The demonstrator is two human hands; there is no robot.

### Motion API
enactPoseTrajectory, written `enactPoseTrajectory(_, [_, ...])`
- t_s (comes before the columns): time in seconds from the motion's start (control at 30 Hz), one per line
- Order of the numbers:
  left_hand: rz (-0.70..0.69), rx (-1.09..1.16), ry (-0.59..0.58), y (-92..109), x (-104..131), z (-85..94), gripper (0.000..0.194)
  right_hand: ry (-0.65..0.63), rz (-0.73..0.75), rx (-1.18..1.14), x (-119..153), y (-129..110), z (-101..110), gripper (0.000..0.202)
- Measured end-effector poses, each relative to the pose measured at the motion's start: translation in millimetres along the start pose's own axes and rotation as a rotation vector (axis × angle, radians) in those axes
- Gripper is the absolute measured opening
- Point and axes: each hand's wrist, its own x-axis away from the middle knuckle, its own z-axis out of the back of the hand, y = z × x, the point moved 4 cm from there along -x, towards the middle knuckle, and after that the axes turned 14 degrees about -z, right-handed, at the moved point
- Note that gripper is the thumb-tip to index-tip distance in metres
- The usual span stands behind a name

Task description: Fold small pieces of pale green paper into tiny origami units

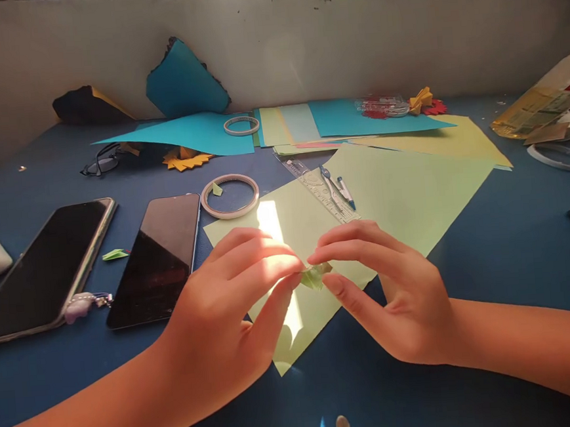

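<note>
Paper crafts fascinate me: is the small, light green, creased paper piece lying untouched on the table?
No: the left hand pinches the paper piece by its left edge.

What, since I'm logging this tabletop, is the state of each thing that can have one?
Small green paper: folded
Left hand: pinching that paper
Right hand: at the paper, grip unclear
Left phone: face up, screen dark
Right phone: face up, screen dark
Larger tape roll: lying flat
Large green sheet: flat, partly sunlit
Dark-edged blue paper: propped against wall

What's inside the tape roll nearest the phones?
A green paper scrap and blue tabletop show inside the tape roll; what lies under the scrap is covered and can't be seen.
</note>
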Motion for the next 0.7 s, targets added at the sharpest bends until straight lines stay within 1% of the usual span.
enactPoseTrajectory(0.07, [0.016,-0.008,0.002,-1.3,-1.0,1.5,0.013,-0.024,0.043,0.029,0.4,1.5,1.5,0.026])
enactPoseTrajectory(0.13, [0.035,-0.008,0.007,-1.6,-1.8,3.3,0.011,-0.017,0.135,0.117,0.4,2.1,2.5,0.033])
enactPoseTrajectory(0.23, [0.077,0.041,-0.006,-1.5,-2.5,4.1,0.009,0.025,0.218,0.219,-1.2,3.3,2.6,0.026])
enactPoseTrajectory(0.33, [0.125,0.084,-0.027,-1.4,-2.6,3.2,0.01,0.029,0.208,0.222,-3.0,4.0,1.0,0.019])
enactPoseTrajectory(0.43, [0.127,0.107,-0.028,-0.7,-2.5,2.4,0.011,0.007,0.19,0.187,-2.9,3.1,-0.2,0.018])
enactPoseTrajectory(0.7, [0.017,0.155,-0.027,2.3,-2.4,1.4,0.018,-0.054,0.104,0.104,-3.2,3.6,-0.5,0.017])
